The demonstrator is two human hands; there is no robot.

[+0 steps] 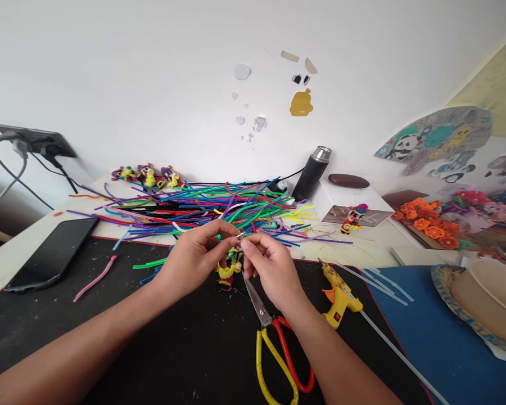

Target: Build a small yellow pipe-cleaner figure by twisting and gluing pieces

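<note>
My left hand [198, 250] and my right hand [272, 264] meet over the black mat [164, 354], each with thumb and fingers closed in a pinch. Something tiny and pale shows between the fingertips, too small to name. Just below them is a little pipe-cleaner figure [226, 274] in yellow, dark red and green, partly covered by my fingers. Scissors [259, 309] with one yellow and one red handle lie beneath my right hand and wrist, blades pointing away from me. A heap of many-coloured pipe cleaners [185, 205] spreads behind both hands.
A yellow glue gun [339, 295] lies right of my right arm, near clear glue sticks [383, 287]. At left are a phone [53, 253] and a pink pipe cleaner [95, 279]. Along the back are finished figures [149, 175], a black flask [312, 174] and a white box [349, 202].
</note>
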